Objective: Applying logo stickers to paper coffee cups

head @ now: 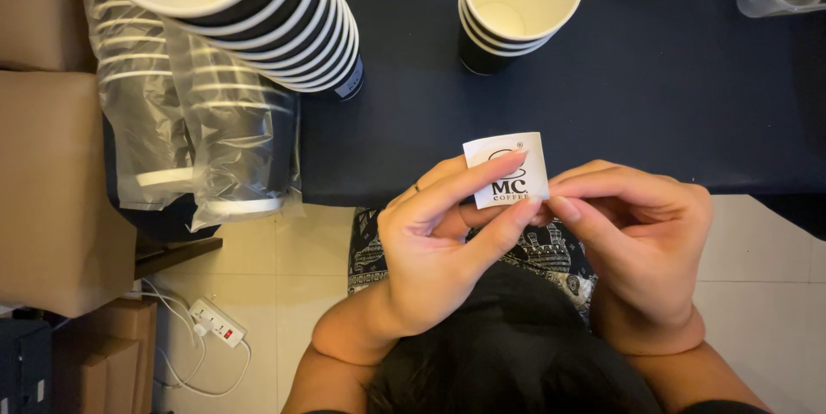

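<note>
Right now both hands meet over the edge of a dark table (671, 104), pinching a small white sticker (508, 169) with a dark printed logo between them. The left hand (434, 246) presses it between thumb and forefinger, while the right hand (641, 237) has its fingertips pressed together at the sticker's lower right edge. Further back on the table stands a short stack of paper cups (514, 5), and a longer stack of cups (284, 27) lies at the left beside a clear plastic sleeve of cups (198, 121).
</note>
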